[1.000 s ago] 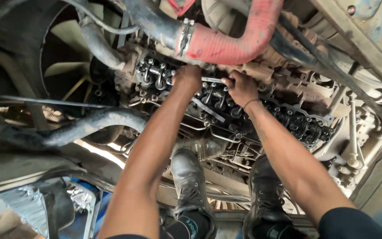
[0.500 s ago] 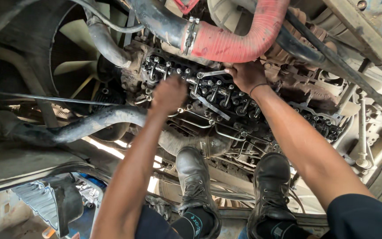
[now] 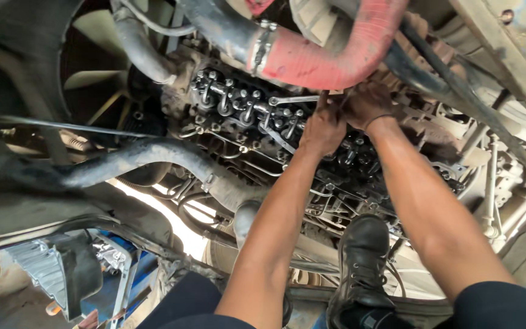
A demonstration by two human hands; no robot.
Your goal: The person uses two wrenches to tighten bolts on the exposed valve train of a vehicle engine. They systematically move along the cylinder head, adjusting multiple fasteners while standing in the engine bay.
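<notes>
An open engine top (image 3: 238,116) with oily rocker arms and bolts lies below me. Across it lies a silver wrench (image 3: 293,99), its open end pointing left. My right hand (image 3: 366,103) is closed around the wrench's right end, just under the red hose. Pressed against it on the left, my left hand (image 3: 322,131) has its fingers curled and one fingertip up on the wrench's shaft. Both forearms reach in from the bottom of the view. The wrench's right end is hidden inside my hands.
A thick red hose (image 3: 324,58) with a metal clamp (image 3: 260,45) curves just above my hands. A black hose (image 3: 153,155) crosses the left side, with fan blades (image 3: 86,79) behind it. My black boot (image 3: 363,262) stands on the engine's edge. A metal frame rail (image 3: 506,67) runs along the right.
My left hand swung left and down off the engine top, then came back right and up beside my right hand at the wrench. My right hand stayed on the wrench.
</notes>
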